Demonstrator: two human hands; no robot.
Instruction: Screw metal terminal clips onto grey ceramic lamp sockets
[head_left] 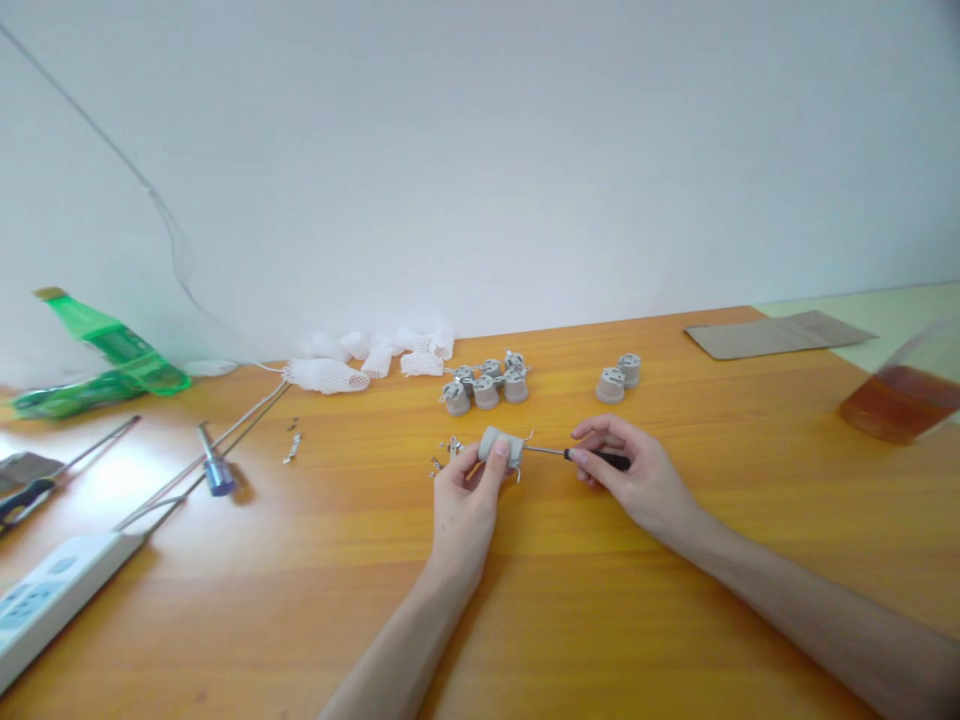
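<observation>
My left hand pinches a small grey ceramic lamp socket with metal tabs, held on its side just above the wooden table. My right hand grips a small black-handled screwdriver; its thin shaft points left into the socket's end. A few loose metal clips lie just left of the socket. Behind it sit a cluster of several grey sockets and a pair of grey sockets to the right.
White foam netting lies at the back by the wall. At left are a green bottle, a blue-handled tool, a white power strip and another screwdriver. A cardboard piece and a cup of brown liquid stand right.
</observation>
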